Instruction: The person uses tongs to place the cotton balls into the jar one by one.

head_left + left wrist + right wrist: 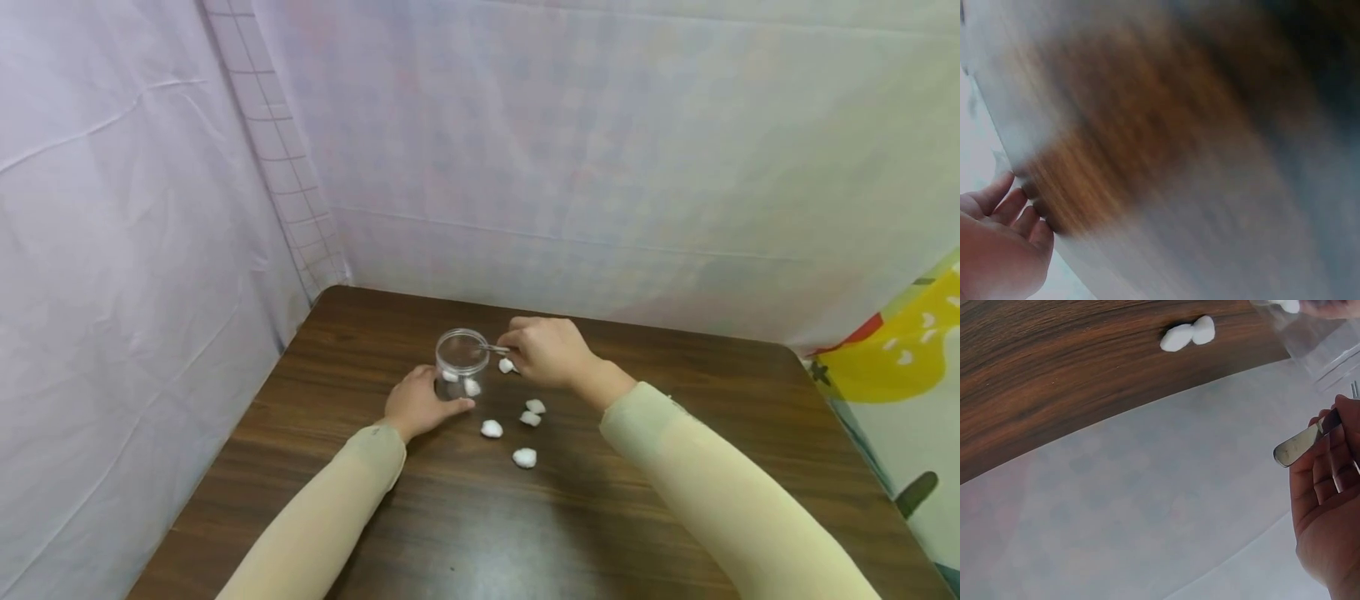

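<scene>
A clear plastic jar [462,360] stands upright on the table with a few cotton balls [472,387] inside. My left hand [422,405] holds it low down, thumb in front and fingers on the left side. In the left wrist view, only the fingers [1025,215] show at the edge; the jar is out of sight there. My right hand [551,350] pinches metal tweezers [492,348], whose tips reach over the jar's right rim. No cotton shows at the tips. The rounded end of the tweezers sticks out past the palm in the right wrist view.
Several loose cotton balls lie on the brown wooden table [450,517]: one [491,428] near my left thumb, another [525,457] closer to me, a touching pair, and more under my right hand. White curtains [600,167] hang along the back and left edges.
</scene>
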`<move>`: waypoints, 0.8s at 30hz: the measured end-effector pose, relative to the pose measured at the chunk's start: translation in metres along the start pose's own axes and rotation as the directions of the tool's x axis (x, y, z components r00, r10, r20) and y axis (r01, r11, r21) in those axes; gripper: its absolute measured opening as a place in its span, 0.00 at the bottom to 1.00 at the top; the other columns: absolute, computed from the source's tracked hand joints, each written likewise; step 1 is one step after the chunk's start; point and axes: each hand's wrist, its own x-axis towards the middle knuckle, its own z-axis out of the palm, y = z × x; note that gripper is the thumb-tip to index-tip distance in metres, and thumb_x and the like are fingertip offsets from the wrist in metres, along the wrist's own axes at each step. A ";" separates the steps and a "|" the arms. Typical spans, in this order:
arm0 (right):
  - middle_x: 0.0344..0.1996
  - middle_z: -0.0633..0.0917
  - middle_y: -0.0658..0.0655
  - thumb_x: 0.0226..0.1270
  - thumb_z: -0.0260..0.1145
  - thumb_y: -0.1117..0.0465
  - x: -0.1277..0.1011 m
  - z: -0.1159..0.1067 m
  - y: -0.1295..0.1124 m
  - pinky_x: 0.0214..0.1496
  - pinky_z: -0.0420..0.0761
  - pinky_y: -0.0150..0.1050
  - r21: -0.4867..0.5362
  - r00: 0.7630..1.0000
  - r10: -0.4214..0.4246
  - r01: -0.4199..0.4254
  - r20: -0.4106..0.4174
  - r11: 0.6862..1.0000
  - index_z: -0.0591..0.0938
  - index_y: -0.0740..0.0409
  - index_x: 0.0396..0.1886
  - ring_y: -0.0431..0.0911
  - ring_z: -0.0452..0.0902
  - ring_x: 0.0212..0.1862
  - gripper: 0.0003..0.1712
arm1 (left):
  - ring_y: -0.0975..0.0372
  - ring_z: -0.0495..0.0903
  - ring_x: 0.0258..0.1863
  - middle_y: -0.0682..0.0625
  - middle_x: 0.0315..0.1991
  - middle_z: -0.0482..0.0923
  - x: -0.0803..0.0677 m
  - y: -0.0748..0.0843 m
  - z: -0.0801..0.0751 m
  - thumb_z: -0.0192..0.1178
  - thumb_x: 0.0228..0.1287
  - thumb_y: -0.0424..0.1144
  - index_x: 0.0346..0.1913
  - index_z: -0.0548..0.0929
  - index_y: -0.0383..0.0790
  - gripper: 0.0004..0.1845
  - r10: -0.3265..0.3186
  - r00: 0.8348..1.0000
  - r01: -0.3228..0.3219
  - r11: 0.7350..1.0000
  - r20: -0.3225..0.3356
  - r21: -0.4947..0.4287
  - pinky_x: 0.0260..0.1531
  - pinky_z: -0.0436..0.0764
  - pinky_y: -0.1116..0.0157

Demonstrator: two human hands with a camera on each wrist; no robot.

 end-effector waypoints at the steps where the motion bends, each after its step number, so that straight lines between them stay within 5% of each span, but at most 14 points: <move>1: 0.31 0.81 0.45 0.63 0.69 0.60 -0.002 -0.001 0.001 0.21 0.75 0.38 -0.002 1.000 0.000 0.000 -0.003 1.000 0.90 0.48 0.42 0.39 0.77 0.26 0.10 | 0.48 0.72 0.62 0.42 0.64 0.73 0.000 0.000 0.000 0.68 0.51 0.69 0.67 0.75 0.38 0.48 0.001 1.000 -0.001 1.000 -0.001 -0.001 0.61 0.70 0.47; 11: 0.29 0.78 0.44 0.61 0.72 0.59 -0.047 -0.009 0.013 0.16 0.69 0.36 0.003 0.999 -0.016 0.016 -0.031 1.000 0.90 0.48 0.39 0.37 0.72 0.23 0.07 | 0.47 0.72 0.63 0.41 0.65 0.73 0.001 -0.003 0.001 0.66 0.51 0.72 0.67 0.75 0.37 0.50 0.017 1.000 -0.017 1.000 -0.004 0.019 0.61 0.70 0.46; 24: 0.29 0.77 0.41 0.55 0.75 0.59 -0.121 0.006 0.006 0.17 0.69 0.32 0.029 1.000 -0.021 0.021 0.003 0.999 0.90 0.48 0.38 0.33 0.69 0.22 0.09 | 0.47 0.74 0.61 0.41 0.63 0.74 -0.001 0.000 -0.002 0.67 0.51 0.71 0.65 0.77 0.38 0.47 0.030 1.000 -0.030 1.000 0.000 0.006 0.59 0.72 0.46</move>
